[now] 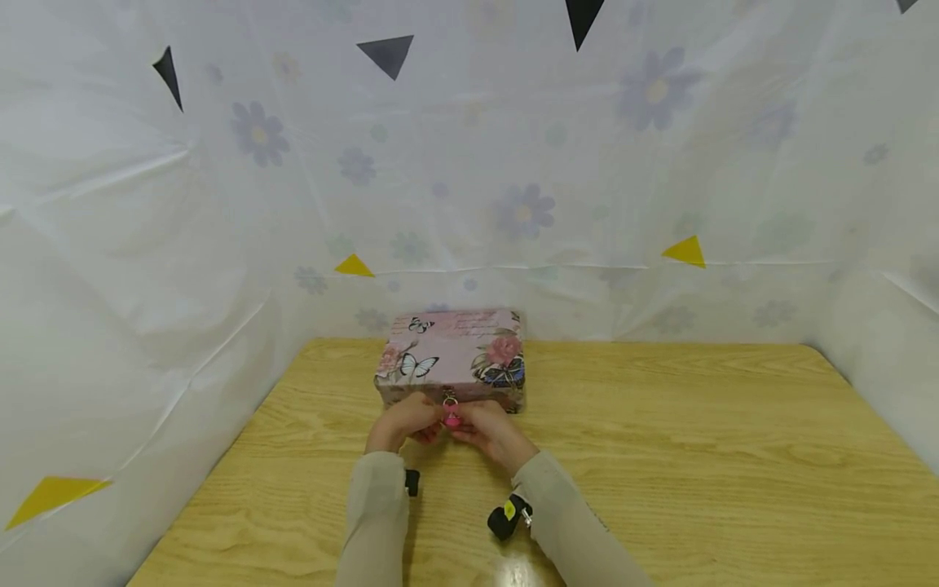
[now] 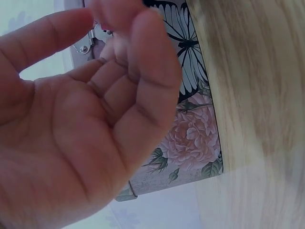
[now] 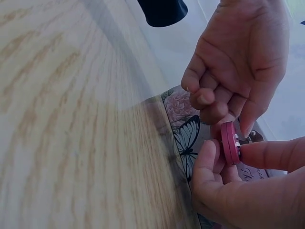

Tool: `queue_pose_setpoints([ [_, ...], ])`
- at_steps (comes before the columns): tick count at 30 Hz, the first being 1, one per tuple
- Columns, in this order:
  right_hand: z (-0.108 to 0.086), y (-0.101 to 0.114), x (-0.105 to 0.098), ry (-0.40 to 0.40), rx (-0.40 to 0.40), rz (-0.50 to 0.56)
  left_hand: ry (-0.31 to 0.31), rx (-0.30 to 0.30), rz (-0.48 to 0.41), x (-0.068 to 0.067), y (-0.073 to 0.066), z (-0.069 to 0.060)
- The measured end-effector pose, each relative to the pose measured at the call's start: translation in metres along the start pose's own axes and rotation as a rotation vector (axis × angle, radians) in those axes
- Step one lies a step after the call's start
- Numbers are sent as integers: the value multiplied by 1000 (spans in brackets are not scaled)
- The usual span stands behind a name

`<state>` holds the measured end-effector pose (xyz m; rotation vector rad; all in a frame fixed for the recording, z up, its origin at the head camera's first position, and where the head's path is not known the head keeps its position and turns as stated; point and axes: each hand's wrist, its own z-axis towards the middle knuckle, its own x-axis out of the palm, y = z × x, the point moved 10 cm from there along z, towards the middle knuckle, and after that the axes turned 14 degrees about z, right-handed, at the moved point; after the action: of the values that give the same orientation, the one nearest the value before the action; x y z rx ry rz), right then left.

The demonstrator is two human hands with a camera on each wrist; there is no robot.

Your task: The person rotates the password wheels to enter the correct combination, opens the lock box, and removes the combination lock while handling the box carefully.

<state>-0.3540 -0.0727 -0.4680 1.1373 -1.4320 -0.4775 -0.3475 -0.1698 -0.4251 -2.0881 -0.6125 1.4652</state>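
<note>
The left hand [image 1: 409, 417] and right hand [image 1: 493, 430] pinched fingers [image 3: 206, 164] on the lock [image 3: 228, 143] at the box [image 1: 458, 346]'s six o'clock, seemingly setting dials [image 3: 237, 143], steadiness needed next.

**Makeshift booth built around a desk**

So this is basically a little screened-off work nook. Pale, wrinkly sheeting [image 1: 455, 212] runs behind the desk [image 1: 697, 456] and along both sides, boxing it in on three sides. It's got soft purple flowers [image 1: 260, 134] printed on it, kinda shower-curtain-ish, so a bit homey, but the yellow triangles [image 1: 685, 251] and dark triangles [image 1: 386, 57] scattered across it lean more studio or lab to me. The desk has a light wood-grain top with rounded far corners, and there's a black device [image 1: 504, 521] next to a person's sleeve [image 1: 572, 522]. Home, lab or office around it? Can't tell.
</note>
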Motion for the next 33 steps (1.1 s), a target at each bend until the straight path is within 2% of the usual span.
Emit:
queue_pose_setpoints([
  [11,0,1,0,-8,-10,3,11,13,-53,-1,2,1],
  [23,0,3,-4,-46,-43,-13,46,-13,-158,3,7,2],
  [33,1,5,-7,-69,-58,12,79,11,-218,5,7,4],
])
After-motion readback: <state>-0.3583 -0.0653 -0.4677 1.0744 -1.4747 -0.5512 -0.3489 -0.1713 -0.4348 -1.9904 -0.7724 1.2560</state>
